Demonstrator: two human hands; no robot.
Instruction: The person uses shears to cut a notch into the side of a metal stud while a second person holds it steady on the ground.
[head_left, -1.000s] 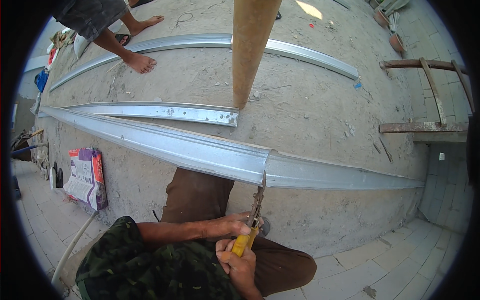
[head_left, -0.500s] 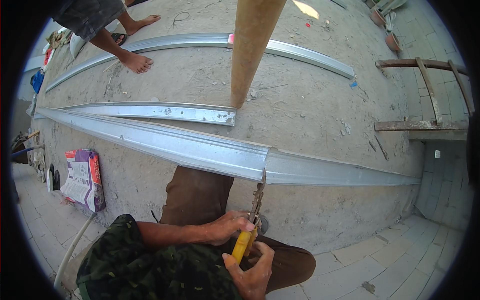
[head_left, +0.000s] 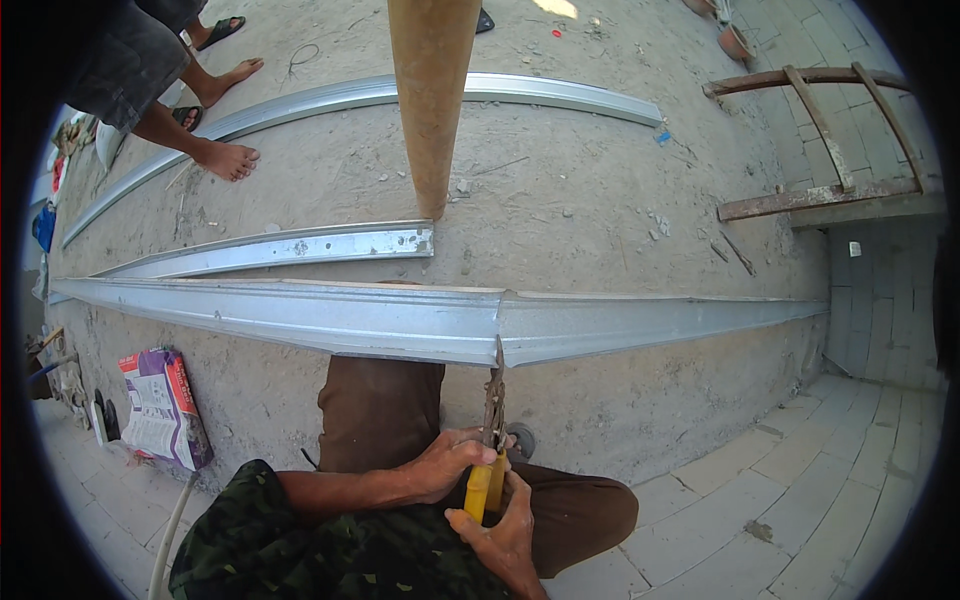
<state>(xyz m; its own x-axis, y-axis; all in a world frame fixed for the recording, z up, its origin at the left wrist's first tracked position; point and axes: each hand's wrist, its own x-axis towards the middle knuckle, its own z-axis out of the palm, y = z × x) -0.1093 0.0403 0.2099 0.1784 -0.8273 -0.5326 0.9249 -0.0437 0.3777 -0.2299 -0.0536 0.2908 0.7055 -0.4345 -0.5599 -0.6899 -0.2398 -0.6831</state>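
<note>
A pair of tin snips (head_left: 494,405) with yellow handles is held in both my hands. Its jaws meet the near edge of a long silvery metal channel (head_left: 400,318), where a cut or seam line crosses the channel. My left hand (head_left: 452,466) is closed around the snips near the pivot, at the top of the handles. Lower down, my right hand (head_left: 502,540) grips the yellow handles. The channel lies across my bent knee in brown trousers (head_left: 380,408).
A shorter channel (head_left: 290,250) lies just beyond, by a round upright post (head_left: 432,110). A longer channel (head_left: 560,93) lies farther back, near a barefoot person (head_left: 225,160). A printed bag (head_left: 165,408) is at left, a wooden frame (head_left: 820,200) at right.
The whole view has shifted and turned slightly, so the channel now runs more level and the post appears farther left. Both hands stay on the snips, whose jaws remain at the channel's edge.
</note>
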